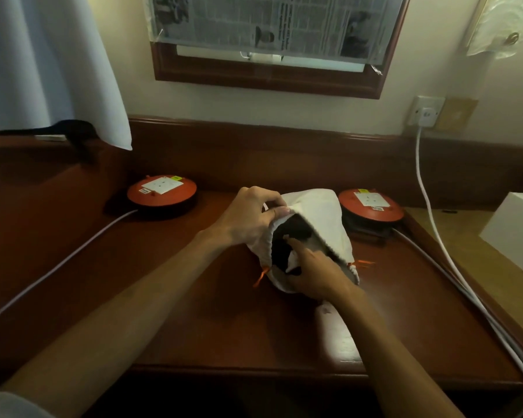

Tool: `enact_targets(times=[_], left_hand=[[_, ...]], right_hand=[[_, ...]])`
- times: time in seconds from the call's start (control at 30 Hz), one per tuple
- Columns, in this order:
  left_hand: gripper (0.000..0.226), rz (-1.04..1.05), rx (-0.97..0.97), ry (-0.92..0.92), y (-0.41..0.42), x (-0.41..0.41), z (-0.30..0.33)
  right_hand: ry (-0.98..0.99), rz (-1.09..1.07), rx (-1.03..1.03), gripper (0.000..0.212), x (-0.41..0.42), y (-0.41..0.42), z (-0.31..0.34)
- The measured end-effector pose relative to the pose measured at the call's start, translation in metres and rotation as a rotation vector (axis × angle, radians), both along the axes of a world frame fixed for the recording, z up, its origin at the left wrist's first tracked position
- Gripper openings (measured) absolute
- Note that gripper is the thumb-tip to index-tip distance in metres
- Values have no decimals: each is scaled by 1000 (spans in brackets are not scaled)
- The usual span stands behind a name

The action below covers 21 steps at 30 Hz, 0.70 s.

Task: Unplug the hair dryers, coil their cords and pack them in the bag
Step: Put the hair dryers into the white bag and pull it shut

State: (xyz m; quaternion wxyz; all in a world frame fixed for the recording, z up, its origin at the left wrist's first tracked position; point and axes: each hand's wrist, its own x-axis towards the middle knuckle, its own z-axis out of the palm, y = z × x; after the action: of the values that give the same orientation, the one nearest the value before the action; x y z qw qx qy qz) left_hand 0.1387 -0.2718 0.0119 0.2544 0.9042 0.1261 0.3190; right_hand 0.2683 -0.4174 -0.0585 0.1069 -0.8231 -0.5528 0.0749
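White cloth bag (pixel 311 212) sits mid-desk (pixel 194 312), mouth facing the camera and pulled open. Left hand (pixel 248 215) pinches the top edge of the mouth between thumb and curled fingers, lifting it. Right hand (pixel 317 273) is at the lower lip of the mouth, index finger out straight and poking into the opening, touching a dark dryer (pixel 290 236) inside; the rest of that hand's fingers are partly hidden, can't tell whether they hold the lower lip. Only black shapes visible in the bag; can't tell how many dryers or how the cords lie. Orange drawstring ends (pixel 258 279) stick out at both sides of the mouth, lying on the desk.

Two round red socket reels on the desk: one (pixel 162 191) back-left of the bag, well apart from it; one (pixel 370 205) just beside the bag's right side. Each has a white socket plate on top, nothing plugged in. A pale cable (pixel 58 267) runs from the left reel toward the near-left edge; another runs from the right reel along the desk's right side.

Wall socket (pixel 426 111) at upper right has a white plug in it, white lead (pixel 429 200) hanging down past the desk edge. White box (pixel 517 233) at far right. Wood-framed mirror (pixel 269 70) on the wall above, covered with newspaper. Pale curtain (pixel 52 61) upper left.
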Motion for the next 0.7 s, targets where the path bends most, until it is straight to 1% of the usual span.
enact_targets(times=[0.07,0.17,0.2,0.23,0.3,0.33,0.4,0.47,0.5,0.53,0.57,0.6,0.7], left_hand=[[11,-50,-39,17,-4,2,-4],[10,-87,-61,27,-11,3,-10],[11,-92,-61,21,-13,3,-10],[11,-99,-62,13,-14,3,-10],[10,-112,-77,-12,-15,2,-9],[11,-114,-96,-22,-15,1,-8],[11,-110,-146,-29,-12,-2,-9],[9,-94,-159,-32,-6,-7,-11],[8,-86,-159,-30,-2,-10,-12],[8,-80,-163,-26,2,-13,-14],[9,-74,-170,-21,6,-16,-16],[10,-71,-178,-11,8,-19,-17],[13,-87,-214,21,9,-21,-24]], right_hand=[[-76,-33,141,72,0,0,-6],[-93,-82,368,39,-3,12,-1],[-106,-90,401,30,-6,17,1],[-124,-82,427,27,-10,22,1],[-113,-82,438,37,-19,32,-10],[-41,-92,426,44,-23,35,-15],[196,-83,427,53,-26,34,-22],[488,0,381,65,-21,24,-22],[544,32,322,75,-16,17,-21],[548,50,246,85,-11,9,-21],[537,51,189,90,-6,1,-21],[498,39,174,87,-2,-5,-23],[336,-38,264,55,0,-11,-30]])
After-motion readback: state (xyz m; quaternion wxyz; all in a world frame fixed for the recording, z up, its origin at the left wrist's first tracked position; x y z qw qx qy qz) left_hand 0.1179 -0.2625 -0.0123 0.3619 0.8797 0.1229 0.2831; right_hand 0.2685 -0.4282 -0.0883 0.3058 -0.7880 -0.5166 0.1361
